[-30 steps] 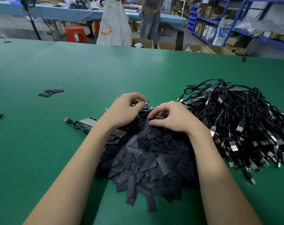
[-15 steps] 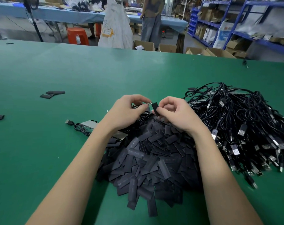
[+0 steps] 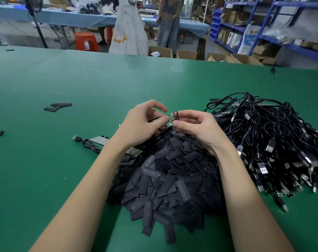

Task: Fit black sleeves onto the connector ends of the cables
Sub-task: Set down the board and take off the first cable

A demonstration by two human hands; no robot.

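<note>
Both hands now sit higher above the sleeve pile [image 3: 171,180]; left hand [image 3: 142,122] pinches the connector [image 3: 171,115], right hand [image 3: 194,127] pinches a black sleeve [image 3: 176,115] against it.

Factory assembly floor or packing workshop, by all signs. Long green-topped workbench [image 3: 81,84] heaped with bulk black sleeves [image 3: 169,180] and a tangle of cables [image 3: 274,139]; second bench under blue cloth [image 3: 67,17] behind. Blue steel racking [image 3: 260,24] stacked with stock, open cardboard cartons [image 3: 187,54] on the floor, orange plastic stool [image 3: 85,41].
</note>
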